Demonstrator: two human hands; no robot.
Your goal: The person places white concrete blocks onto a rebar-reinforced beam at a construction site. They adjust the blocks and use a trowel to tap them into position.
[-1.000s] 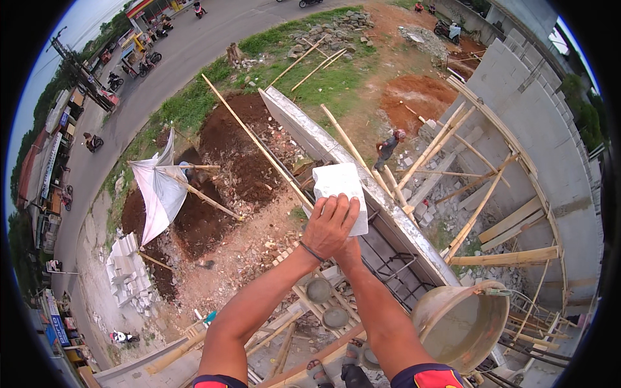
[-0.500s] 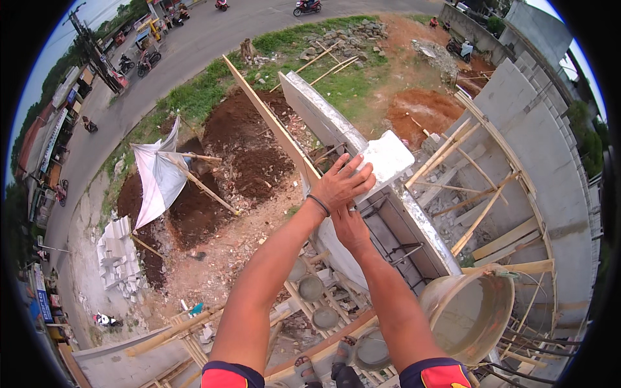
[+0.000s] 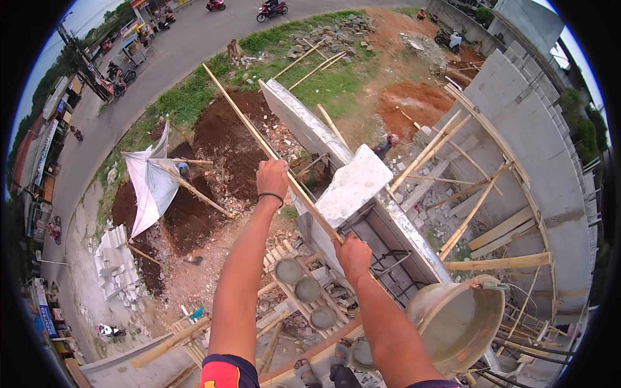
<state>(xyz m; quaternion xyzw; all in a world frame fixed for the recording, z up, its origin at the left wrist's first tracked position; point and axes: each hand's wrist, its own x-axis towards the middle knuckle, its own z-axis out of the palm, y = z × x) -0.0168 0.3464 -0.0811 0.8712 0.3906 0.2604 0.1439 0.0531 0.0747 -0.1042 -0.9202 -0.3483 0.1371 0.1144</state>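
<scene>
A long, narrow wooden board (image 3: 310, 204) slants along the left side of a form with steel bars inside. My left hand (image 3: 273, 179) is closed over the board's upper edge, partway along it. Lower on the same board, my right hand (image 3: 354, 257) is closed around the edge near its close end. Beside both hands, a rough white block (image 3: 356, 186) lies across the top of the form, touched by neither hand. The form's right panel (image 3: 414, 226) has a whitish top edge. Fingertips on the board's far side are hidden.
A big bucket of grey liquid (image 3: 424, 312) stands at lower right. Several round tubs of grey mix, one a mortar tub (image 3: 307, 290), sit below on bamboo scaffolding. A person (image 3: 387, 146) is beyond the block. Bamboo poles (image 3: 475, 205) brace the right side; the ground lies well below.
Both hands have left the white block and now grip the board, the left farther out. The block sits turned across the form, and the board appears more edge-on. The view has shifted.
</scene>
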